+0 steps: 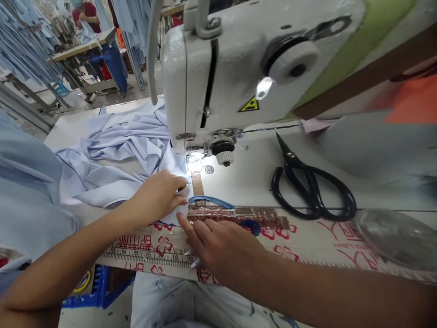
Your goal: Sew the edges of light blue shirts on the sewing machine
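Note:
Light blue fabric point(126, 141) lies crumpled on the table left of the sewing machine point(225, 77), its right edge under the needle area. My left hand point(159, 196) pinches that edge just in front of the needle. Close by, nearer to me, my right hand point(218, 241) has its index finger stretched toward the fabric's near corner, the other fingers bent; a small pale piece shows beneath it, and whether it is gripped is unclear. A narrow blue strip point(211, 200) rests on the table between the machine and my right hand.
Black scissors point(309, 187) lie to the right on the table. A measuring tape point(150, 257) runs along the front edge. A blue crate point(99, 291) sits below at the left, and light blue cloth point(27, 182) hangs there. A person point(87, 18) works in the back.

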`<action>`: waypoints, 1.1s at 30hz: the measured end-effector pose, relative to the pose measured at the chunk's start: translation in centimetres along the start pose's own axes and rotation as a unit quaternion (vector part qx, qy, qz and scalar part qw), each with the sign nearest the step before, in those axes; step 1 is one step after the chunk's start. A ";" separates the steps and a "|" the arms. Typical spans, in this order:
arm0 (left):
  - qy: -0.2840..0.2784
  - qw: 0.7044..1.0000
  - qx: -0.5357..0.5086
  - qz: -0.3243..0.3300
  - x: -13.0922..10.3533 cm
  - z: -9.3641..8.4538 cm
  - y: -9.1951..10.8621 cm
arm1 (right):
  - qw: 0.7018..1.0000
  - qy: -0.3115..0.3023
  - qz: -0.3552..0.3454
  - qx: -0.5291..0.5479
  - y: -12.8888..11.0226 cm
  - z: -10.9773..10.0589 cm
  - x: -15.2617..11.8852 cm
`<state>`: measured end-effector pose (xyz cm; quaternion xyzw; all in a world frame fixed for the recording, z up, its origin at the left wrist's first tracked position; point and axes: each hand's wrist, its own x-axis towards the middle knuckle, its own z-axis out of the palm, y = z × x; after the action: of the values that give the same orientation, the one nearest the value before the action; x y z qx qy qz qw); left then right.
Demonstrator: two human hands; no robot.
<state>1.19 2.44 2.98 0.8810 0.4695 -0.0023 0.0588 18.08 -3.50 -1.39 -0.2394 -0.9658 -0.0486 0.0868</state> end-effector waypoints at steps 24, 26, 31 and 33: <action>0.234 0.941 0.039 0.240 -3.9 3.3 0.2 | 0.980 -0.026 0.133 0.146 6.8 -0.9 3.9; 0.242 0.936 0.039 0.254 -3.9 3.4 0.2 | 0.981 -0.024 0.139 0.135 6.9 -1.0 3.9; 0.264 0.932 0.037 0.245 -4.0 3.7 0.0 | 0.989 0.040 0.089 0.111 7.2 -0.6 4.2; 0.268 0.933 0.028 0.238 -4.0 3.8 0.0 | 0.996 0.038 0.057 0.055 7.1 -0.3 4.5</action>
<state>-0.88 -1.28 -0.55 0.9361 0.2439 0.2348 -0.0950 17.60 4.77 0.18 -0.2865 -0.9479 0.0006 0.1391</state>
